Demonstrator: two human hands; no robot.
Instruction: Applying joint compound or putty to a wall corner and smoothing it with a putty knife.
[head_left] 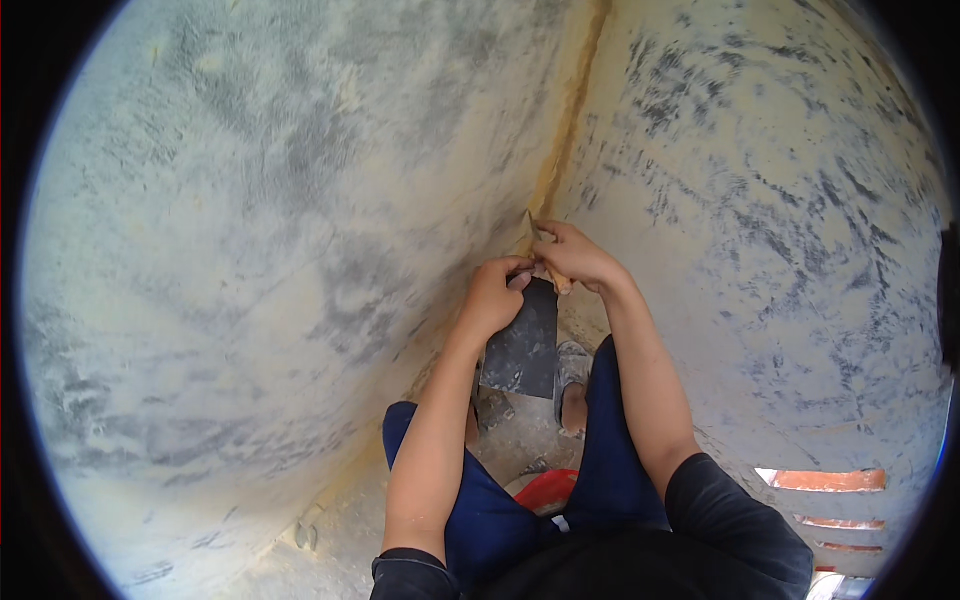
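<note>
Two tools at a time, working close to the yellowish corner seam (575, 110) in the upper middle of the frame, and probably doing best by holding the dark plate (521, 345) steady and turning the small scraper (533, 226) lightly, minding its exposed edge. Clasping the plate's upper end in the left hand (497, 292) and the scraper's tan handle in the right hand (578, 256), holding both nearly together just above the frame's centre, perhaps touching, and hanging the plate mid-frame below the left hand while pointing the scraper's blade upward beyond the right fingers
</note>
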